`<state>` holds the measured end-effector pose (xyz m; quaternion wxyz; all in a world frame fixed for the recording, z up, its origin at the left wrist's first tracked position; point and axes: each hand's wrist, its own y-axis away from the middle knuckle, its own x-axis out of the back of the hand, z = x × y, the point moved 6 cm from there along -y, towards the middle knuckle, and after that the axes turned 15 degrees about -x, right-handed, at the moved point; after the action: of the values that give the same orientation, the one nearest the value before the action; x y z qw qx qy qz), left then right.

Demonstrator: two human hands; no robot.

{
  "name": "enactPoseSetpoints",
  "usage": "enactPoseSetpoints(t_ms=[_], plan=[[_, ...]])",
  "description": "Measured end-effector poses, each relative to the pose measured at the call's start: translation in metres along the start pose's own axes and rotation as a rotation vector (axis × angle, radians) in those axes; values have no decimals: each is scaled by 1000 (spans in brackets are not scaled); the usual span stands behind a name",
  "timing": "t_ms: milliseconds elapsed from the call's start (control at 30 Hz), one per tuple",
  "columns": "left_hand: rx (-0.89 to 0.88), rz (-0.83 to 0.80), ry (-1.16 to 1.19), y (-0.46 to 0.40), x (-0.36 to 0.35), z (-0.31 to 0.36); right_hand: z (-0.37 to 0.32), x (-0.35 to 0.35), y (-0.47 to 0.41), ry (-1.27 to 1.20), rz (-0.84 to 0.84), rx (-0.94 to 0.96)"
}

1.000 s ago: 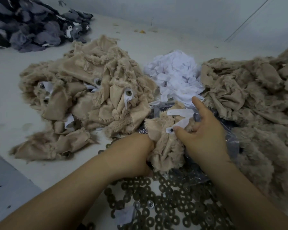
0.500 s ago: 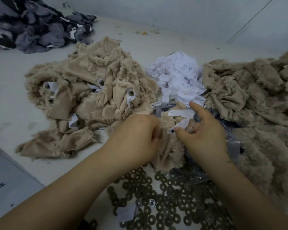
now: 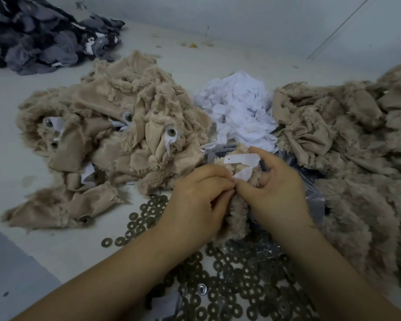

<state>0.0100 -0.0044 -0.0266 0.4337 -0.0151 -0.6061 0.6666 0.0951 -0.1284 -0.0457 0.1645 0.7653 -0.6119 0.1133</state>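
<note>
The left hand [image 3: 195, 205] has come up from under the plush piece [image 3: 237, 218] and closed in on the right hand [image 3: 278, 193], so that the fingertips of both now meet at the lower end of a white felt strip [image 3: 243, 173] lying on the fur. In the head view, the only one, the left fingers are curled and pinch the plush piece just beside that strip. The right thumb presses at the same spot, with the forefinger arched over the top and the other fingers curled round the fabric behind. The plush piece hangs between the two hands, above the scatter of dark washers [image 3: 229, 286] on the tabletop [image 3: 5, 140] and in front of a crumpled plastic bag [image 3: 315, 195]. With both hands on one point, the work looks to be at the fastening step, probably seating an eye through felt and fur. No eye or washer can be seen between the fingertips. To the left lies a tan pile [image 3: 125, 103] with eyes already fitted, and behind the hands a heap of white felt scraps [image 3: 239, 112].
</note>
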Motion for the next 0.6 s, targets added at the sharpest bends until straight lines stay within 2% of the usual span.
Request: enactPoseSetpoints(t_ms=[133, 200, 600], plan=[[189, 26, 137, 4, 0, -9, -2, -1, 1, 4, -13, -5], [230, 27, 167, 2, 2, -13, -3, -2, 2, -6, -40, 0], [100, 46, 86, 2, -4, -17, 5, -8, 1, -137, -151, -68]])
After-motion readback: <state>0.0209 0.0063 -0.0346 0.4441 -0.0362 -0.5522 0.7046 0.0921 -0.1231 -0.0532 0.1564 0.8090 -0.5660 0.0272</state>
